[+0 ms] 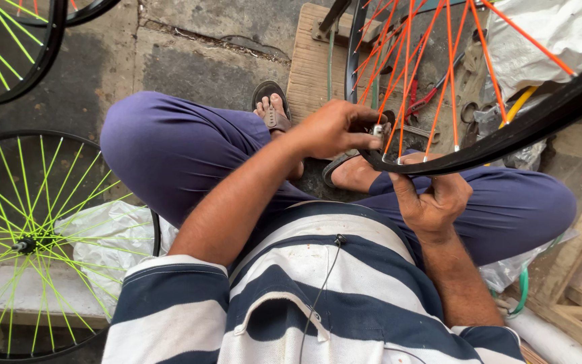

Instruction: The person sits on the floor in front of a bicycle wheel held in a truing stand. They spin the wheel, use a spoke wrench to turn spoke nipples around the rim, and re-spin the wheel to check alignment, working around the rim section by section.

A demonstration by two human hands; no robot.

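Observation:
A black bicycle rim (506,135) with orange spokes (447,74) stands upright in front of me, its lowest part over my lap. My left hand (335,127) pinches a small silver tool (377,129) at a spoke end on the inner side of the rim. My right hand (432,195) grips the rim from below, thumb up against its edge. I sit with purple trousers (170,148) and sandalled feet (272,108) under the wheel.
A finished wheel with lime-green spokes (28,236) lies at the left over a white sack (112,236). Another green-spoked wheel (8,47) is at the top left. A wooden board (311,61), red-handled pliers (432,94), white sacks (554,34) and wooden frames (580,303) crowd the right.

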